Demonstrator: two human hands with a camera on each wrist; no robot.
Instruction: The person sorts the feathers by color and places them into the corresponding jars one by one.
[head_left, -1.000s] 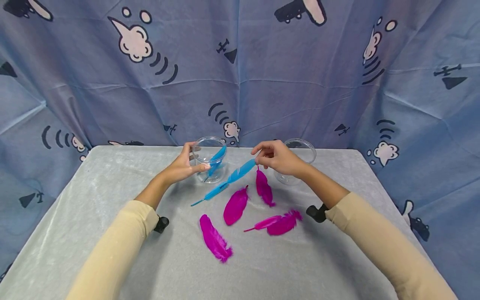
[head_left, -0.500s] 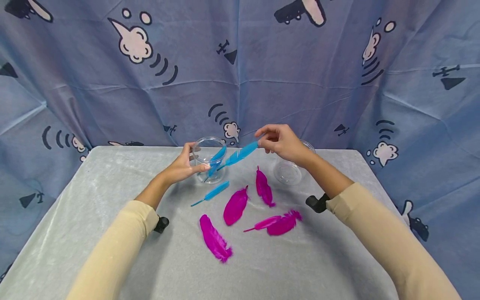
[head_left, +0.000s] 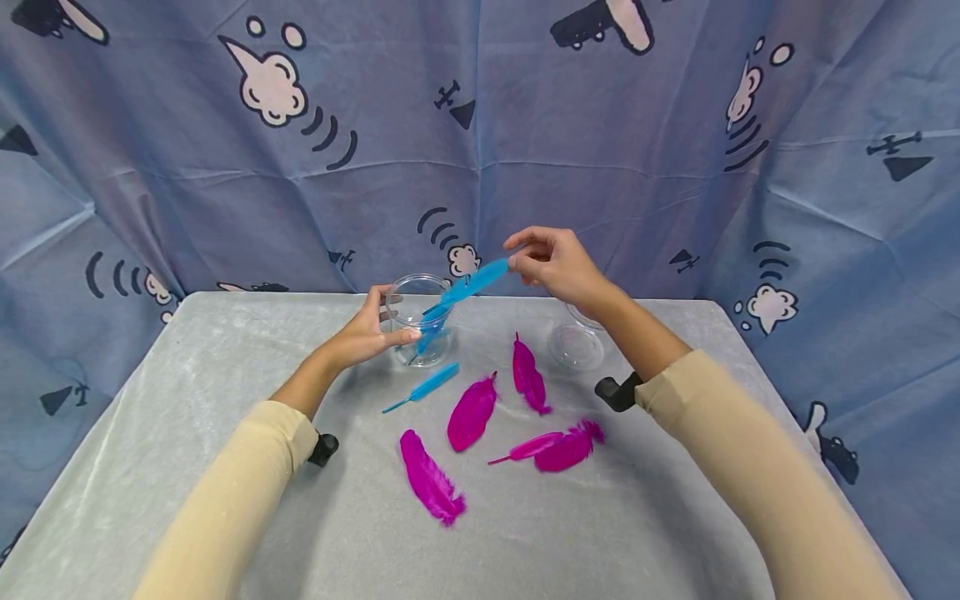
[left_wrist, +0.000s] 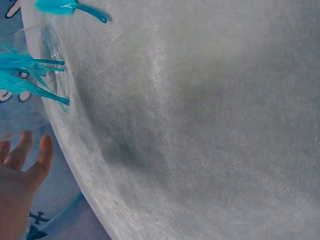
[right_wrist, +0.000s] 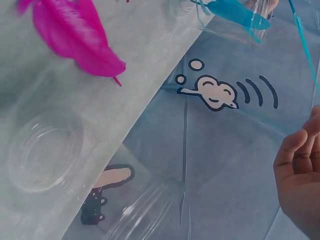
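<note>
My left hand (head_left: 366, 337) holds a clear plastic jar (head_left: 414, 324) by its side, thumb in front and fingers behind. Blue feathers (left_wrist: 19, 61) stand inside it, their quills near the base in the left wrist view. Between thumb and fingertips, my right hand (head_left: 558, 265) pinches another blue feather (head_left: 480, 282) by its vane end. That feather slants down to the left, its quill end at the jar's mouth. In the right wrist view only a strip of it shows above the right hand (right_wrist: 302, 167). One more blue feather (head_left: 432, 382) lies on the table just before the jar.
A second clear jar (head_left: 576, 347) stands to the right, partly behind the right forearm. Several magenta feathers (head_left: 471, 414) lie spread over the middle of the grey-covered table (head_left: 360, 533). A patterned blue curtain (head_left: 600, 167) hangs behind the table's far edge.
The right hand has lifted the blue feather off the table and brought its quill end up to the mouth of the left jar. The left hand and jar have stayed in place.
</note>
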